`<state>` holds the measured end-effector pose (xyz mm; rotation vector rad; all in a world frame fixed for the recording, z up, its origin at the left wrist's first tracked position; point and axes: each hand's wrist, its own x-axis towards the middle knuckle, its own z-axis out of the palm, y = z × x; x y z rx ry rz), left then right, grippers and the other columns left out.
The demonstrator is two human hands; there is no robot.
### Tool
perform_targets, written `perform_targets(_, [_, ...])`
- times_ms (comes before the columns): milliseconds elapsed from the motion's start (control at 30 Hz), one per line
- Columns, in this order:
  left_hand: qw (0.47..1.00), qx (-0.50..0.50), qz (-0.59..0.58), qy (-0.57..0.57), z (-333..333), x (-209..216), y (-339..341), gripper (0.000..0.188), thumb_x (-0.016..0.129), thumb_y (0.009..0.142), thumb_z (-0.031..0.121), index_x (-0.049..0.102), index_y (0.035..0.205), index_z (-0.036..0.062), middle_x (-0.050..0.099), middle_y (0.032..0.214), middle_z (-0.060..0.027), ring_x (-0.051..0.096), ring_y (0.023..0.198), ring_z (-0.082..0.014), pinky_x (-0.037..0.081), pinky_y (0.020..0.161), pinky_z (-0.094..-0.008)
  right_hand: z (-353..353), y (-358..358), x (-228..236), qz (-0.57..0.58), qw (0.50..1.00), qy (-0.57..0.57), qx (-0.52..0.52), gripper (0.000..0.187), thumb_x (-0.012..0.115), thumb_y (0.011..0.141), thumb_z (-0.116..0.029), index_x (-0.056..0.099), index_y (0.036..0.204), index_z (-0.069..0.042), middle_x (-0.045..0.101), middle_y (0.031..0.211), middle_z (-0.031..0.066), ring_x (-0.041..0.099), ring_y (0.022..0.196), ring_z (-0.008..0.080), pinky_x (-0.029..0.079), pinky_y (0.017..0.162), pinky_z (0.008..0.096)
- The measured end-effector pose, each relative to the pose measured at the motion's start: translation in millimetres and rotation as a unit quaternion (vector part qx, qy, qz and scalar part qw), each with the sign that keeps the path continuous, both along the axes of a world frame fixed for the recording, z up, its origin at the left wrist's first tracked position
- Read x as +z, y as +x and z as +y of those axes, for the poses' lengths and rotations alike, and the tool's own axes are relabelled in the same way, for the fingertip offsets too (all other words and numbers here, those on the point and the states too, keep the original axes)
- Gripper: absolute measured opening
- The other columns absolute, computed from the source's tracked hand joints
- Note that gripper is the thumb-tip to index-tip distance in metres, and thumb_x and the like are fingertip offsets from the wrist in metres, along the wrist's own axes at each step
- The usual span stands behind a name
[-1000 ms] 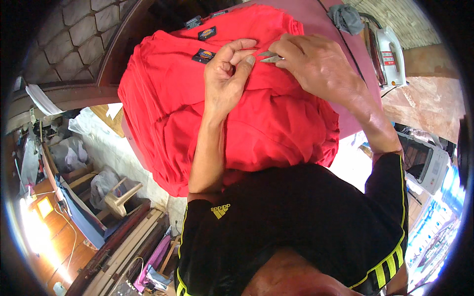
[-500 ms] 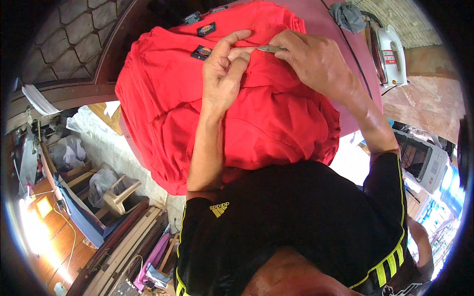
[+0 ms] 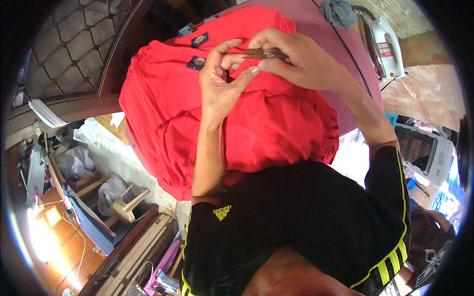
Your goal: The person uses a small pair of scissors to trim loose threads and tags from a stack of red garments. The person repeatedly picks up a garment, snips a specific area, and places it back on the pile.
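Red shirts [image 3: 168,98] lie heaped on a pink table [image 3: 356,54], right in front of the person, with their lower folds close against the person's black shirt [image 3: 296,212]. Dark labels [image 3: 196,62] show near the upper left of the heap, one behind another.

Both hands are over the upper part of the heap. The right hand [image 3: 301,64] pinches a pair of small metal scissors [image 3: 266,53] between its thumb and fingers; the two blades point left, and their tips stand slightly apart. The left hand [image 3: 222,79] is just beside those tips. Its thumb and forefinger are spread, with the blades pointing toward the gap, and its other fingers are bent inward. Whether these fingers hold a bit of cloth or thread, I cannot tell.

Beyond the right hand, near the table's far right side, are a crumpled grey cloth [image 3: 339,14] and a white iron [image 3: 388,49]. Down on the left are a cream plastic stool [image 3: 129,201] and a clear plastic bag [image 3: 74,163]. At the lower right, another person [image 3: 429,241] is partly in view, behind the black sleeve.
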<state>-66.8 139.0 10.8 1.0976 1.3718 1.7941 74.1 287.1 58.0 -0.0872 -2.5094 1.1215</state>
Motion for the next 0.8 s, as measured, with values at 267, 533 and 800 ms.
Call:
perform_targets(267, [0.999, 0.027, 0.020, -0.009, 0, 4, 4, 0.061, 0.071, 0.079, -0.015, 0.044, 0.132, -0.0019, 0.068, 0.106, -0.0128, 0.066, 0.099, -0.0167, 0.052, 0.093, -0.0300, 12, -12, -4, -0.080, 0.996, -0.028, 0.032, 0.028, 0.068, 0.086, -0.017, 0.057, 0.108, -0.004, 0.051, 0.068, 0.0071, 0.047, 0.061, 0.0184, 0.038, 0.058, 0.0338])
perform_targets(533, [0.999, 0.025, -0.009, -0.021, -2, 4, 3, 0.061, 0.072, 0.079, -0.015, 0.043, 0.131, -0.0010, 0.068, 0.101, -0.0106, 0.065, 0.098, -0.0146, 0.053, 0.089, -0.0291, 21, 3, 9, -0.098, 0.993, -0.043, 0.047, 0.021, 0.060, 0.094, -0.025, 0.056, 0.103, -0.007, 0.058, 0.077, 0.0098, 0.057, 0.070, 0.0232, 0.043, 0.065, 0.0363])
perform_targets(800, [1.000, 0.017, -0.004, -0.001, -1, -3, 1, 0.061, 0.070, 0.080, -0.016, 0.042, 0.131, 0.0011, 0.069, 0.101, -0.0114, 0.066, 0.093, -0.0143, 0.055, 0.084, -0.0273, 19, -5, 24, -0.153, 0.981, 0.101, 0.064, 0.016, 0.055, 0.095, -0.020, 0.055, 0.104, -0.006, 0.058, 0.077, 0.0091, 0.059, 0.072, 0.0262, 0.044, 0.067, 0.0385])
